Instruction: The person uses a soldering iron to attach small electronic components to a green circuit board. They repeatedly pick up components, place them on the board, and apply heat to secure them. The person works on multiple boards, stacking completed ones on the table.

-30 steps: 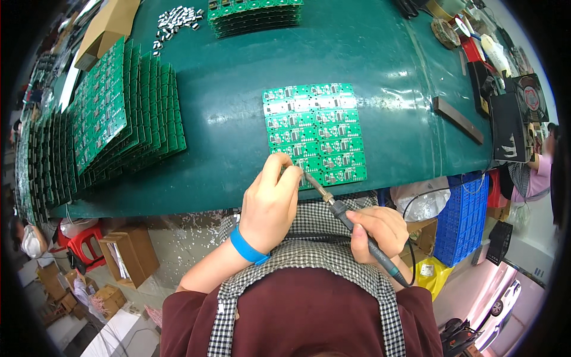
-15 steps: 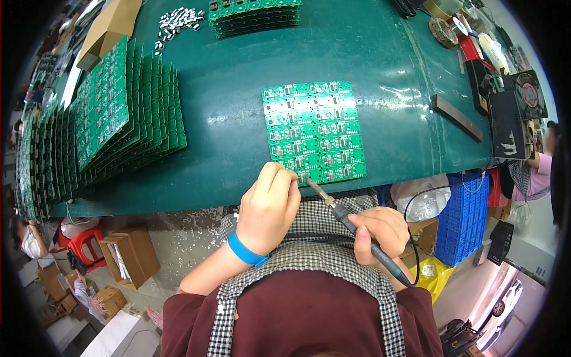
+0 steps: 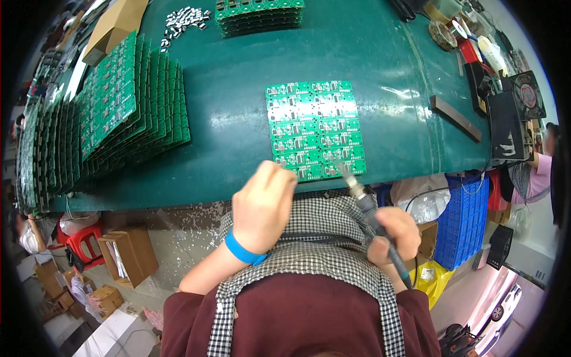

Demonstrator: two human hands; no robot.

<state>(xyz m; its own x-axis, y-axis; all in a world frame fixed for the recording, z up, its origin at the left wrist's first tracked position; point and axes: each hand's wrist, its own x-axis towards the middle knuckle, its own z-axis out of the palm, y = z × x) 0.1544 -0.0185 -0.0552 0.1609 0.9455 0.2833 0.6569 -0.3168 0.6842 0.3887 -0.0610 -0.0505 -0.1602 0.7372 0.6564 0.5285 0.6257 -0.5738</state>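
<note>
A green circuit board panel [image 3: 315,132], made of two columns of small boards, lies flat on the green table near its front edge. My left hand [image 3: 262,205], with a blue band at the wrist, is closed at the panel's near left corner. Its fingertips are turned away, so whatever they pinch is hidden. In my right hand [image 3: 395,235] is a soldering iron [image 3: 367,205], gripped by its dark handle. Its blurred tip points up and left over the near right part of the panel; I cannot tell whether it touches.
Leaning stacks of green panels [image 3: 128,104] fill the table's left side. Another panel stack [image 3: 260,21] stands at the far edge beside a pile of small black-and-white parts [image 3: 185,21]. To the right lie a dark bar [image 3: 455,118] and a black fan unit [image 3: 526,95].
My right hand has moved right with the soldering iron, taking its tip from beside my left fingers toward the panel's near right part. My left hand stays almost in place.
</note>
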